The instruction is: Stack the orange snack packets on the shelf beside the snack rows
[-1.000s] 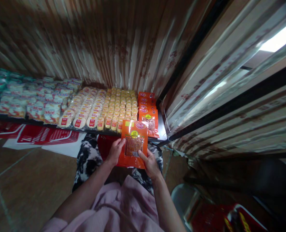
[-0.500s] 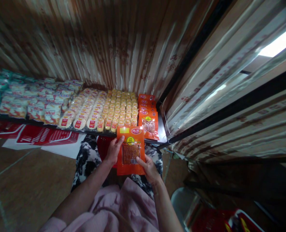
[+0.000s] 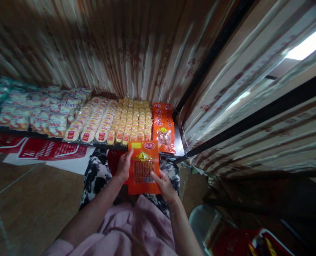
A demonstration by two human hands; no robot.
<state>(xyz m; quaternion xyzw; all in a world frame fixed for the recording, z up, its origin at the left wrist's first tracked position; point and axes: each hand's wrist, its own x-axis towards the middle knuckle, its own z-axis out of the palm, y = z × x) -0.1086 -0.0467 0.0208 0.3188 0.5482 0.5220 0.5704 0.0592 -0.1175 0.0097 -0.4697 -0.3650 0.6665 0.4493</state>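
Observation:
I hold an orange snack packet [image 3: 143, 167] upright in front of my lap, its clear window showing reddish strips. My left hand [image 3: 124, 166] grips its left edge with the fingers curled behind. My right hand [image 3: 165, 185] grips the lower right corner, thumb on the front. Just beyond the packet, a stack of matching orange packets [image 3: 163, 124] lies at the right end of a low shelf [image 3: 178, 142].
The shelf carries rows of yellow snack packs [image 3: 132, 119], round cakes [image 3: 94, 121] and white-red bags [image 3: 48, 113]. Red printed sheets [image 3: 46, 149] lie on the floor to the left. Striped curtains [image 3: 243, 117] hang at the right, and a red basket [image 3: 243, 241] stands at the lower right.
The packet has come slightly lower and nearer to my body and turned more upright. Both hands kept their hold on it.

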